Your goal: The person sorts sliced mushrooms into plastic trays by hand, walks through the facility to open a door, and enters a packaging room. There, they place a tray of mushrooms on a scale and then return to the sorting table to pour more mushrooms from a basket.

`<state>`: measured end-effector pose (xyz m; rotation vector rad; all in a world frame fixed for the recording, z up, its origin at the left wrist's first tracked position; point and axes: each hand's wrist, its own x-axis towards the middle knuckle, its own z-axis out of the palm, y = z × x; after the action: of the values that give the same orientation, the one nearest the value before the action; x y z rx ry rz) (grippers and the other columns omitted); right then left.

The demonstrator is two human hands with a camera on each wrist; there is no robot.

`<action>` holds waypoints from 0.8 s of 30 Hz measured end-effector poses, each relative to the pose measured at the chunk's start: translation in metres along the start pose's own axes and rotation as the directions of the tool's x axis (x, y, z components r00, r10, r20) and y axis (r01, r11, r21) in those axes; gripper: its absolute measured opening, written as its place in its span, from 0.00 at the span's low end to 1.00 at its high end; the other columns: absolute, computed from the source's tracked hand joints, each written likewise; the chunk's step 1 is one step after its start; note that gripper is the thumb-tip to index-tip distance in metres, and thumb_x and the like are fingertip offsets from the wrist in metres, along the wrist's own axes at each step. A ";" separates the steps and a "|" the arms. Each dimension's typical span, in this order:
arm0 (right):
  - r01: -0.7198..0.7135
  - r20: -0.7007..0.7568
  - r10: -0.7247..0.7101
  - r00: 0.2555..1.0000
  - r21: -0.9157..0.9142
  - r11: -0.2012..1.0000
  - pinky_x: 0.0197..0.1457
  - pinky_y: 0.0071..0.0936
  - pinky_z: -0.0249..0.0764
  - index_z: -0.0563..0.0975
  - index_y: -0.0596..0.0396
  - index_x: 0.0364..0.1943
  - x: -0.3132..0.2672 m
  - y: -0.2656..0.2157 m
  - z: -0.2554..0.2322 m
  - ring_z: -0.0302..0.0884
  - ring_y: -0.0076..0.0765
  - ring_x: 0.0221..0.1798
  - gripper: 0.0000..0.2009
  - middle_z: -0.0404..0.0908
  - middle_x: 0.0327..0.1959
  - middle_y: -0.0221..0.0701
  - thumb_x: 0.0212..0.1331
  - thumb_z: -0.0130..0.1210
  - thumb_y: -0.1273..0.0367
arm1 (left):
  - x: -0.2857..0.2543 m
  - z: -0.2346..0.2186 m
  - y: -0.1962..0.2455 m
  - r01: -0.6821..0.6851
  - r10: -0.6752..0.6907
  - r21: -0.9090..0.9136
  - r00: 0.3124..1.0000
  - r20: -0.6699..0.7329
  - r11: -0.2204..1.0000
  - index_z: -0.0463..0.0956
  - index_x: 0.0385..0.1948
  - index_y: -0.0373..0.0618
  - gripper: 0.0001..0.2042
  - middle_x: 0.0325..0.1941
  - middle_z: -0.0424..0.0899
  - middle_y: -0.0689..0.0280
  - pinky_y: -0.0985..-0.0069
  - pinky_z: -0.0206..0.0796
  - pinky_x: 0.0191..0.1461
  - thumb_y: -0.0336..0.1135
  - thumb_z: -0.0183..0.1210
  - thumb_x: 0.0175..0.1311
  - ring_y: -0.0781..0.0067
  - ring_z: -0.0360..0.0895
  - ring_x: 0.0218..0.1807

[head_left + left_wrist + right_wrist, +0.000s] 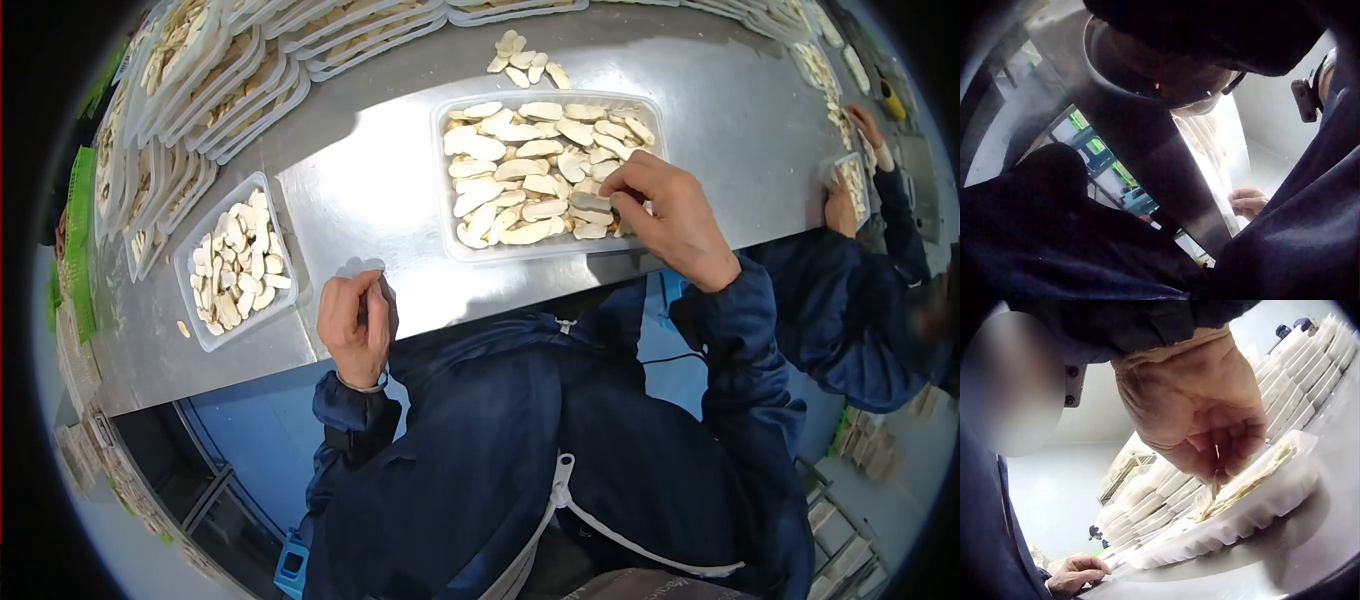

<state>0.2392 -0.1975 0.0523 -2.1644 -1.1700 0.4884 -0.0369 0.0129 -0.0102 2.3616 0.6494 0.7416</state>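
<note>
A wide clear plastic tray (440,170) on the metal table holds rows of pale, long slices that look like mushroom slices (540,148). Over its right side, my right hand (675,215) pinches one slice (1205,501) between thumb and fingertips. The slice hangs down on edge, its lower end right at the slices in the tray. My left hand (355,325) rests at the table's front edge with fingers loosely bent and nothing in them. To its left stands a smaller tray (207,338) with a loose heap of slices (240,260).
Stacked filled trays (225,90) line the table's back left. A small pile of slices (525,62) lies behind the wide tray, and a stray piece (183,328) lies at left. Another person (850,290) works at a small tray on the right.
</note>
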 end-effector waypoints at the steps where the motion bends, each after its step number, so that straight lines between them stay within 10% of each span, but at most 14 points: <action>1: 0.004 0.015 -0.004 1.000 -0.010 1.000 0.39 0.36 0.72 0.79 0.62 0.33 0.001 0.000 0.000 0.76 0.48 0.34 0.06 0.77 0.31 0.40 0.54 0.52 0.74 | 0.000 0.000 0.000 -0.002 0.002 0.001 1.000 -0.001 1.000 0.78 0.35 0.36 0.05 0.25 0.69 0.63 0.77 0.56 0.28 0.19 0.55 0.60 0.72 0.65 0.25; 24: 0.303 -0.011 -0.331 0.944 -0.373 0.877 0.39 0.38 0.71 0.77 0.61 0.36 0.090 0.001 -0.058 0.76 0.46 0.34 0.06 0.76 0.34 0.38 0.55 0.53 0.74 | 0.003 -0.001 0.000 -0.012 0.011 -0.013 1.000 -0.006 1.000 0.78 0.34 0.38 0.07 0.24 0.71 0.60 0.69 0.60 0.30 0.19 0.56 0.54 0.61 0.69 0.26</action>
<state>0.3219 -0.1424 0.0920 -2.2032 -1.6430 0.0422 -0.0359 0.0154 -0.0085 2.3544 0.6325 0.7562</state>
